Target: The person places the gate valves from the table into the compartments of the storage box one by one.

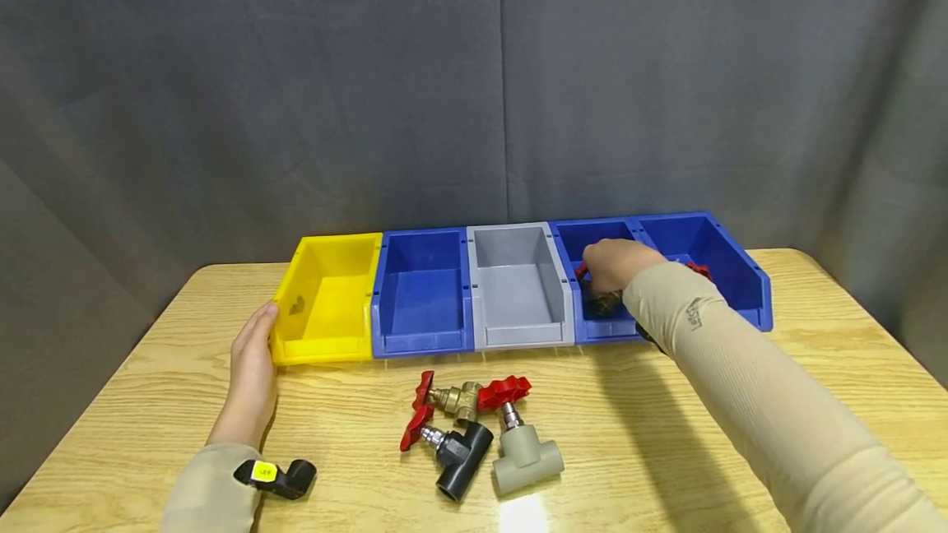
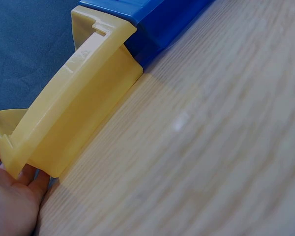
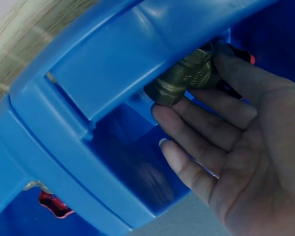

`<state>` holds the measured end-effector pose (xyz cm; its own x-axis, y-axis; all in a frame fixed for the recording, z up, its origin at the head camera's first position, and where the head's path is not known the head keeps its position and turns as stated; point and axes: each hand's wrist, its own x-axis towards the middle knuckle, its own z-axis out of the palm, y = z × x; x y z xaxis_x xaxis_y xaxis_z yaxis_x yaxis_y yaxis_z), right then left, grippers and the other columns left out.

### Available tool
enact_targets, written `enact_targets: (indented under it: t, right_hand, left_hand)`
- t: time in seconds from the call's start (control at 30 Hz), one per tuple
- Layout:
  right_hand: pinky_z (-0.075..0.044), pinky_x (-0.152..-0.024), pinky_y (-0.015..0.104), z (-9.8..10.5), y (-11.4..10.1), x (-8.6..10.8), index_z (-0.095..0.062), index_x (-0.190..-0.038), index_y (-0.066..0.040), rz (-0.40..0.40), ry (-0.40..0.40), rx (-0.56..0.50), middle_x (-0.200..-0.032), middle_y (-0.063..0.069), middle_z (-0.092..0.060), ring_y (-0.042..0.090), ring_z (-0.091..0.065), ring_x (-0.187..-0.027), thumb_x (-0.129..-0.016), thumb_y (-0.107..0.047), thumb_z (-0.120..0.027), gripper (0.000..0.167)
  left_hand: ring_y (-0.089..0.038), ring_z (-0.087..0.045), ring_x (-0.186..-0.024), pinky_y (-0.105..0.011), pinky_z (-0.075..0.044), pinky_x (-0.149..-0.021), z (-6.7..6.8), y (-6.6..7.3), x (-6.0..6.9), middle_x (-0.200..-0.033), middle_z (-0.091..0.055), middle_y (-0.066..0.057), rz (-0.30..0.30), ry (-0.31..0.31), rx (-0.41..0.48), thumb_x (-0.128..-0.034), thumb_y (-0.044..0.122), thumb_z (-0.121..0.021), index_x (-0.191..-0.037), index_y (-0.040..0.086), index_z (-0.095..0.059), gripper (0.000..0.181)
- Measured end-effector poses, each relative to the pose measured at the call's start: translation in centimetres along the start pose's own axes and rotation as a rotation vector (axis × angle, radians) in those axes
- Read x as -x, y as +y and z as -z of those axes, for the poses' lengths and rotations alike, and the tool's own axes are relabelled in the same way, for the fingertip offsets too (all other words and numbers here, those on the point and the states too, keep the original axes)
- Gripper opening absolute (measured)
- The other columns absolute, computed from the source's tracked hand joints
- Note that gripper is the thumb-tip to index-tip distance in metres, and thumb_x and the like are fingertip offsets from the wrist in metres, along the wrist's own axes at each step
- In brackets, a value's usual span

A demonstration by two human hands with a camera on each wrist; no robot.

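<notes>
The brass valve (image 3: 179, 81) risked slipping.
Left of the gray bin (image 1: 526, 336), the left grip (image 1: 254, 356) rested loose-fingered against the yellow bin (image 1: 326, 349); leaning might have nudged the row. Just right of the gray bin, inside a blue bin (image 1: 607, 333), the right grip (image 3: 248, 147) pinched the valve, whose rounded body could have rolled free. Before the gray bin on the counter (image 1: 355, 459) lay one gray valve (image 1: 527, 463), one black valve (image 1: 465, 459), one second brass valve (image 1: 467, 403); behind, five bins (one yellow, one gray, three blue), one red handle (image 1: 699, 271) showing in the rightmost bin (image 1: 741, 253).
</notes>
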<state>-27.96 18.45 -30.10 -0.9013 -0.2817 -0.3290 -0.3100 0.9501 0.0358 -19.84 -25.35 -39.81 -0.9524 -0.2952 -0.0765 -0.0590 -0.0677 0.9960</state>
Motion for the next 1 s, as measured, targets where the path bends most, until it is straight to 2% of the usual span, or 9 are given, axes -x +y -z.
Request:
enact_targets:
  t: [0.37,0.57,0.77,0.87,1.0]
  right_hand:
    - [-0.048,-0.068,0.039,0.1,0.0,0.4,-0.064,-0.085,-0.004,-0.002,0.005,0.026,-0.086,0.01,-0.06,0.024,-0.053,-0.074,-0.082,-0.002,-0.056,0.008]
    - [-0.054,-0.071,0.05,-0.7,0.6,0.7,-0.064,-0.081,-0.005,0.048,0.111,0.084,-0.082,0.01,-0.064,0.024,-0.056,-0.071,-0.089,-0.01,-0.06,0.011]
    - [-0.051,-0.06,0.046,-1.7,1.0,1.4,-0.057,-0.068,-0.011,0.101,0.212,0.106,-0.067,0.004,-0.055,0.022,-0.051,-0.061,-0.094,-0.02,-0.064,0.029]
    - [-0.052,-0.057,0.049,-2.4,1.2,1.9,-0.055,-0.064,-0.011,0.127,0.294,0.116,-0.063,0.004,-0.054,0.023,-0.053,-0.058,-0.093,-0.02,-0.065,0.032]
    - [-0.054,-0.059,0.052,-3.3,1.3,2.6,-0.056,-0.067,-0.009,0.156,0.372,0.155,-0.067,0.008,-0.058,0.028,-0.06,-0.063,-0.091,-0.017,-0.065,0.027]
  left_hand:
    - [-0.014,-0.028,-0.141,-0.024,-0.022,-0.117,-0.4,0.1,0.0,-0.159,-0.027,-0.006,-0.016,0.022,0.019,-0.1063,0.044,-0.037,-0.157,0.008,-0.027,0.063]
    - [-0.015,-0.029,-0.141,-0.025,-0.021,-0.118,-0.4,0.1,0.0,-0.158,-0.029,-0.005,-0.013,0.021,0.003,-0.1062,0.046,-0.036,-0.157,0.009,-0.026,0.063]
    - [-0.014,-0.027,-0.142,-0.025,-0.02,-0.118,-0.3,-0.1,0.0,-0.159,-0.027,-0.004,-0.006,0.019,0.003,-0.1061,0.046,-0.036,-0.157,0.01,-0.025,0.064]
    - [-0.015,-0.028,-0.141,-0.025,-0.021,-0.118,-0.3,-0.1,0.0,-0.158,-0.029,-0.004,-0.009,0.02,0.007,-0.1061,0.046,-0.036,-0.157,0.01,-0.026,0.063]
    - [-0.014,-0.031,-0.139,-0.024,-0.023,-0.117,-0.5,0.0,-0.1,-0.154,-0.032,-0.003,-0.018,0.017,0.009,-0.1062,0.045,-0.037,-0.156,0.01,-0.029,0.062]
